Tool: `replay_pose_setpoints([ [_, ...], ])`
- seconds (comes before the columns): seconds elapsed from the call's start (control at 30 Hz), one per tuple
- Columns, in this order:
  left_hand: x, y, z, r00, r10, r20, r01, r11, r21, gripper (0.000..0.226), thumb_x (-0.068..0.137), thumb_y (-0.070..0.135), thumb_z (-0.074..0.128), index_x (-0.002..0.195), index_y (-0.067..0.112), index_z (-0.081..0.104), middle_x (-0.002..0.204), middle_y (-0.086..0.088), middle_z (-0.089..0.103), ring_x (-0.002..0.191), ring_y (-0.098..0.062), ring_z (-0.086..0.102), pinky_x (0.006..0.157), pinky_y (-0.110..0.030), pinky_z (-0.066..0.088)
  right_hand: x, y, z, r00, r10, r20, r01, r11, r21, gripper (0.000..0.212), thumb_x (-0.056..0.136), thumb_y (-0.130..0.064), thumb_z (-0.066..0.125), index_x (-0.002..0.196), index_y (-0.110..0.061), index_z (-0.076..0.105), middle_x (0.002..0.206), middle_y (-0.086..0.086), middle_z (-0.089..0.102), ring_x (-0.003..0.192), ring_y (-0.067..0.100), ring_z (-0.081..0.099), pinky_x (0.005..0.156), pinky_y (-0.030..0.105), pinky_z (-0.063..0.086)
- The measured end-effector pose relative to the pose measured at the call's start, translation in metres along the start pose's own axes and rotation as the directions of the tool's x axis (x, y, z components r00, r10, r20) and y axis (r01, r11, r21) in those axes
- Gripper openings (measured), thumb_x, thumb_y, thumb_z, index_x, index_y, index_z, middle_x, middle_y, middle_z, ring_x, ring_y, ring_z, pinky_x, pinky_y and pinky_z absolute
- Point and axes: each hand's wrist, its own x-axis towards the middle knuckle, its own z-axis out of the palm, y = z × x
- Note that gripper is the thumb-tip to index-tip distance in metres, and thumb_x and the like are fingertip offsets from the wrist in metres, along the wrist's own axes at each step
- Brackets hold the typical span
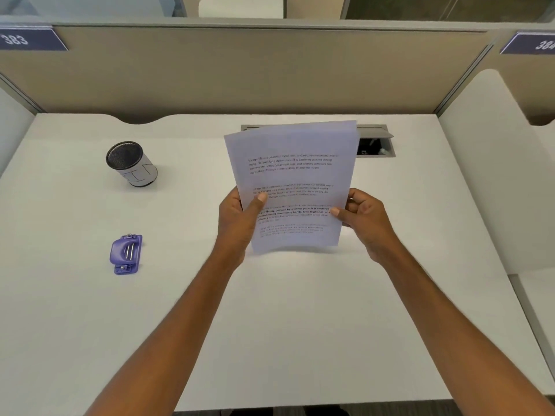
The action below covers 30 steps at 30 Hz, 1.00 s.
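A thin stack of printed white paper sheets [292,175] stands nearly upright over the middle of the white desk [285,310], its lower edge close to the surface. My left hand [237,223] grips the stack's lower left edge, thumb on the front. At the lower right edge, my right hand [365,219] pinches the sheets between thumb and fingers. The fingers behind the paper are hidden. A purple hole punch [125,254] lies on the desk to the left, apart from both hands.
A cylindrical mesh-topped pen cup [131,163] stands at the back left. A grey cable hatch [375,144] sits open in the desk behind the paper. Beige partition walls [240,70] enclose the desk at the back, and a white divider [486,163] stands on the right.
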Motion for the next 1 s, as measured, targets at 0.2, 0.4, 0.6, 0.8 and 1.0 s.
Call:
replay_pose_setpoints([
  [0.2, -0.005, 0.004, 0.004, 0.998, 0.061, -0.012, -0.06, 0.994, 0.093, 0.025, 0.105, 0.026, 0.075, 0.129, 0.03, 0.074, 0.117, 0.012, 0.083, 0.107, -0.012, 0.078, 0.085, -0.024, 0.063, 0.0, -0.009, 0.009, 0.998, -0.037, -0.052, 0.038, 0.999, 0.014, 0.04, 0.095, 0.005, 0.079, 0.114, -0.031, 0.08, 0.114, -0.013, 0.086, 0.105, 0.007, 0.081, 0.087, 0.019, 0.062],
  [0.4, -0.008, 0.003, 0.012, 0.999, 0.048, -0.021, -0.046, 0.995, 0.09, 0.025, 0.104, 0.028, 0.076, 0.122, 0.044, 0.072, 0.113, 0.021, 0.083, 0.104, -0.008, 0.077, 0.084, -0.023, 0.065, -0.003, -0.013, 0.02, 0.993, -0.068, -0.092, 0.072, 0.996, 0.046, 0.029, 0.096, -0.008, 0.083, 0.11, -0.033, 0.08, 0.113, -0.014, 0.086, 0.098, 0.007, 0.08, 0.082, 0.019, 0.063],
  [0.6, -0.008, 0.004, 0.012, 0.998, 0.054, -0.043, -0.051, 0.996, 0.076, 0.027, 0.105, 0.028, 0.075, 0.121, 0.048, 0.07, 0.11, 0.028, 0.081, 0.104, -0.002, 0.077, 0.079, -0.018, 0.063, -0.004, -0.015, 0.026, 0.989, -0.093, -0.119, 0.101, 0.993, 0.063, 0.027, 0.097, -0.009, 0.082, 0.111, -0.032, 0.08, 0.11, -0.014, 0.086, 0.095, 0.008, 0.08, 0.08, 0.019, 0.062],
  [0.8, -0.009, 0.0, 0.014, 0.999, 0.007, -0.044, -0.004, 0.997, 0.078, 0.03, 0.103, 0.027, 0.077, 0.132, 0.032, 0.072, 0.115, 0.018, 0.082, 0.103, -0.008, 0.078, 0.079, -0.019, 0.062, -0.003, -0.008, 0.028, 0.993, -0.038, -0.112, 0.05, 0.993, 0.104, 0.03, 0.093, -0.007, 0.086, 0.119, -0.021, 0.079, 0.114, -0.007, 0.086, 0.101, 0.016, 0.079, 0.08, 0.019, 0.061],
  [1.0, -0.011, 0.003, 0.015, 0.999, 0.013, -0.042, -0.009, 0.995, 0.095, 0.028, 0.103, 0.027, 0.078, 0.127, 0.038, 0.072, 0.111, 0.022, 0.083, 0.103, -0.003, 0.077, 0.079, -0.018, 0.062, -0.004, -0.008, 0.026, 0.993, -0.049, -0.109, 0.063, 0.99, 0.127, 0.031, 0.086, -0.015, 0.089, 0.114, -0.025, 0.08, 0.114, -0.007, 0.086, 0.1, 0.013, 0.08, 0.083, 0.02, 0.062],
])
